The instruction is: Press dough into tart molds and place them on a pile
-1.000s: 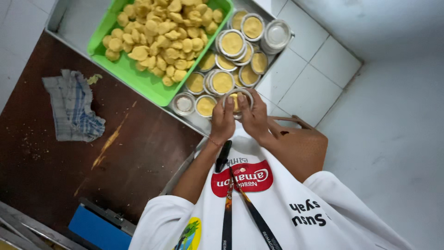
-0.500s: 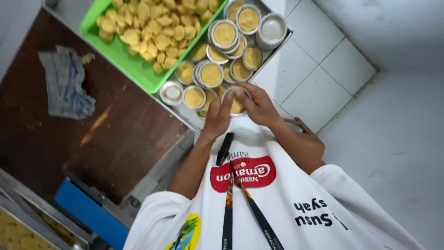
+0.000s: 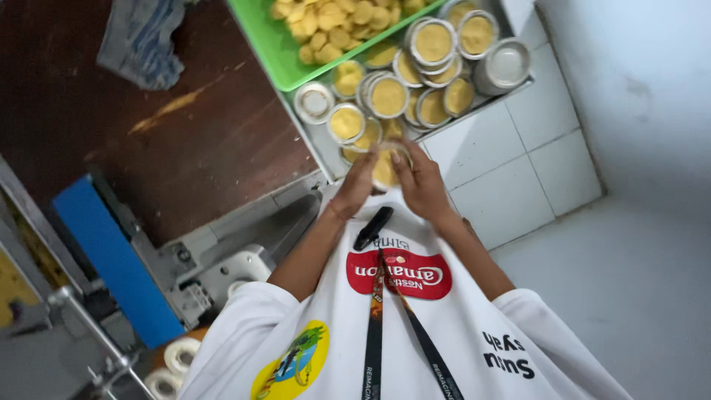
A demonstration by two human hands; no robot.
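Both hands, the left hand (image 3: 361, 180) and the right hand (image 3: 420, 178), clasp one small round tin (image 3: 385, 167) of yellow filling close to the chest for control, just beside the filled tins (image 3: 411, 81) on the steel tray (image 3: 323, 152).

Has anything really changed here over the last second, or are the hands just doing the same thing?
Little changed. The left hand and right hand stay cupped around the same small round tin of yellow filling, neither letting go. The camera shifted, sliding everything up the picture. The green tray, filled tins and cloth lie as before.
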